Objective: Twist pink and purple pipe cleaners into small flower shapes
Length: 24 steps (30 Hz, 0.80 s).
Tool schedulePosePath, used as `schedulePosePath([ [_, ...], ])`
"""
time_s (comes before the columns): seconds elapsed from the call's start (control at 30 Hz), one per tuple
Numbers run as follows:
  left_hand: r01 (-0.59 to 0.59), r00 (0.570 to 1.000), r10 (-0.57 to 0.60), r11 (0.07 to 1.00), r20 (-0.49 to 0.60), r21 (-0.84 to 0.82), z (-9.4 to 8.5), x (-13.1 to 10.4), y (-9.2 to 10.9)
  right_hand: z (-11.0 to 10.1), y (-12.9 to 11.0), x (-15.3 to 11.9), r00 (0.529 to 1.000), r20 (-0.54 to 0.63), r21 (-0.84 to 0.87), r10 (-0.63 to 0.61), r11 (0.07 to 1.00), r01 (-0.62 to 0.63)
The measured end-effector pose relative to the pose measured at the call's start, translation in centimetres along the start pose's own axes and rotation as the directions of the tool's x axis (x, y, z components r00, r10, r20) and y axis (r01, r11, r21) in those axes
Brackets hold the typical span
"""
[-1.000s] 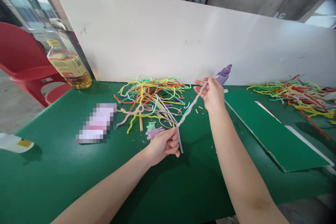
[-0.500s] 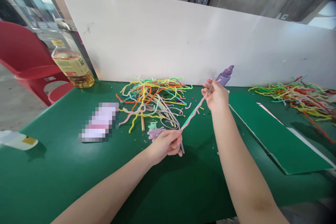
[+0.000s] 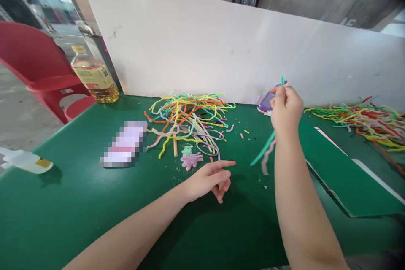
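Observation:
My right hand (image 3: 286,109) is closed around a teal pipe cleaner (image 3: 264,149) and a pale pink pipe cleaner (image 3: 265,161). Their lower ends dangle below the fist, and short tips stick out above it. My left hand (image 3: 211,179) hovers over the table with its index finger stretched out and its other fingers loosely bent, nothing visible in it. Just beyond it lie a lilac fuzzy flower-like piece (image 3: 190,161) and a small mint-green shape (image 3: 187,150). A purple bottle (image 3: 265,102) stands behind my right hand, partly hidden by it.
Mixed pipe cleaners (image 3: 190,107) are heaped at the back middle, with another heap (image 3: 373,120) at the right. A green board (image 3: 354,177) lies at right. On the left are a blurred-out flat item (image 3: 125,145), a white squeeze bottle (image 3: 30,162) and an oil bottle (image 3: 95,76). A white panel (image 3: 205,46) closes the back.
My left hand has let go of the pipe cleaners and its index finger has straightened. My right hand has moved right and up, carrying both strands, whose lower ends now hang free.

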<state>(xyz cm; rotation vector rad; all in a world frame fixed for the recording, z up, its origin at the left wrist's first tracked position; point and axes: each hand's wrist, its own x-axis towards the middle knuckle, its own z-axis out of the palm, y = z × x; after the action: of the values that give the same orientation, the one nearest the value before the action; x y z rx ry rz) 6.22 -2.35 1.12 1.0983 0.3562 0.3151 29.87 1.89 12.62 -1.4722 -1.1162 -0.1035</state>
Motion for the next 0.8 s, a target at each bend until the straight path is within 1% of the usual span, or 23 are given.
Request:
schedulePosePath([
  [0.03, -0.004, 1.0, 0.004, 1.0, -0.001, 0.0, 0.0, 0.0, 0.0, -0.1, 0.1, -0.1, 0.995, 0.003, -0.168, -0.099, 0.981, 0.099],
  [0.07, -0.008, 1.0, 0.008, 1.0, 0.0, 0.005, 0.0, 0.0, -0.1, -0.1, 0.3, -0.1, 0.986, 0.034, -0.31, -0.164, 0.936, 0.166],
  [0.1, -0.011, 1.0, 0.011, 1.0, 0.002, 0.011, 0.0, 0.1, -0.1, 0.1, 0.7, -0.2, 0.977, 0.078, -0.421, -0.197, 0.882, 0.212],
  [0.17, -0.017, 1.0, 0.017, 0.999, 0.008, 0.033, 0.0, 0.1, -0.1, 0.7, 2.0, -0.3, 0.967, 0.207, -0.556, -0.146, 0.796, 0.239],
  [0.23, -0.019, 1.0, 0.018, 0.998, 0.015, 0.055, 0.1, 0.1, 0.0, 1.5, 3.8, -0.5, 0.937, 0.336, -0.591, -0.098, 0.752, 0.291],
  [0.27, -0.02, 1.0, 0.019, 0.998, 0.019, 0.064, 0.1, 0.1, 0.0, 1.9, 4.7, -0.6, 0.908, 0.409, -0.574, -0.095, 0.747, 0.337],
  [0.3, -0.022, 1.0, 0.021, 0.997, 0.021, 0.07, 0.1, 0.1, 0.0, 2.3, 5.6, -0.7, 0.884, 0.456, -0.556, -0.102, 0.743, 0.372],
  [0.33, -0.024, 0.999, 0.023, 0.997, 0.022, 0.074, 0.2, 0.1, 0.0, 2.5, 6.4, -0.8, 0.876, 0.469, -0.546, -0.113, 0.743, 0.388],
  [0.4, -0.03, 0.999, 0.029, 0.997, 0.022, 0.075, 0.2, 0.0, 0.1, 2.9, 7.4, -0.8, 0.89, 0.43, -0.539, -0.152, 0.748, 0.388],
  [0.43, -0.032, 0.999, 0.031, 0.997, 0.027, 0.068, 0.3, -0.1, 0.2, 3.0, 7.5, -0.8, 0.898, 0.4, -0.528, -0.185, 0.755, 0.39],
  [0.5, -0.023, 0.998, 0.021, 0.999, 0.051, 0.039, 0.3, -0.3, 0.5, 3.0, 7.0, -0.5, 0.903, 0.34, -0.469, -0.264, 0.784, 0.406],
  [0.57, -0.011, 0.997, 0.011, 1.0, 0.072, 0.005, 0.2, -0.5, 1.0, 2.7, 5.5, -0.3, 0.902, 0.29, -0.363, -0.321, 0.835, 0.414],
  [0.6, -0.02, 0.998, 0.02, 1.0, 0.066, -0.012, 0.1, -0.6, 1.2, 2.6, 4.6, -0.3, 0.907, 0.268, -0.305, -0.324, 0.865, 0.399],
  [0.63, -0.043, 0.998, 0.044, 0.999, 0.043, -0.023, -0.1, -0.6, 1.4, 2.4, 3.6, -0.4, 0.912, 0.284, -0.254, -0.294, 0.894, 0.368],
  [0.67, -0.083, 0.997, 0.083, 0.996, 0.004, -0.029, -0.3, -0.6, 1.6, 2.3, 2.6, -0.5, 0.921, 0.308, -0.213, -0.241, 0.925, 0.313],
  [0.7, -0.133, 0.99, 0.131, 0.991, -0.047, -0.03, -0.5, -0.6, 1.7, 2.3, 1.6, -0.8, 0.919, 0.34, -0.194, -0.2, 0.941, 0.276],
  [0.77, -0.231, 0.96, 0.229, 0.973, -0.161, 0.006, -1.0, -0.5, 1.9, 2.5, 0.0, -1.5, 0.893, 0.409, -0.219, -0.187, 0.93, 0.295],
  [0.8, -0.269, 0.939, 0.273, 0.962, -0.212, 0.049, -1.2, -0.5, 2.0, 2.8, -0.5, -2.0, 0.866, 0.466, -0.234, -0.18, 0.919, 0.317],
])
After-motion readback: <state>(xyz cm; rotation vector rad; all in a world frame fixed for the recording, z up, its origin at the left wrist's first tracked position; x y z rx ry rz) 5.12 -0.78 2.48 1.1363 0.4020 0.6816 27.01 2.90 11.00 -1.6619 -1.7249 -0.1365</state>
